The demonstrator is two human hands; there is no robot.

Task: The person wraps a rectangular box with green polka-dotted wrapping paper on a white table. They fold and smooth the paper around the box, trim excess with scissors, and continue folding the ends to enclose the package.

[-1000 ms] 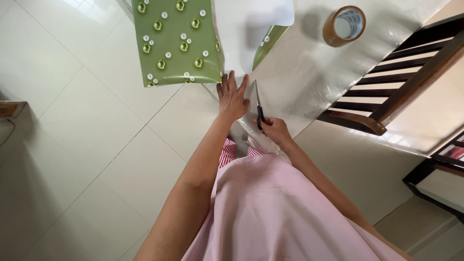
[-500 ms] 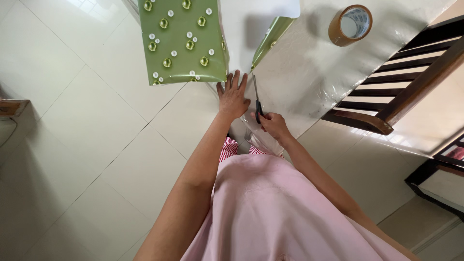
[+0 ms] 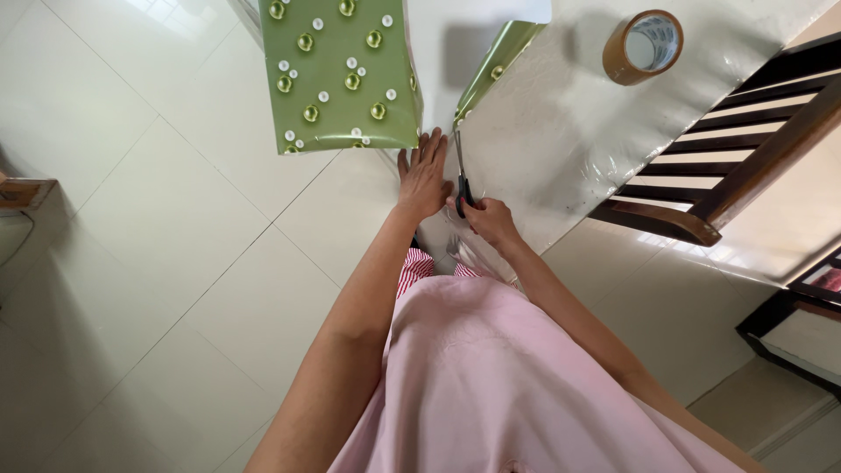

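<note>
The desk has a pale, shiny cover with some wrinkles and reflections. A sheet of green wrapping paper with small white and gold dots lies on it, white side up on the desk, and its patterned part hangs down over the near edge. A roll of brown tape lies flat near the far side, well apart from the paper. The desk stands on a floor of large pale tiles.

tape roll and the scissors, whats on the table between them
In the head view, only bare glossy table lies between the tape roll and the scissors in the right hand.
</note>
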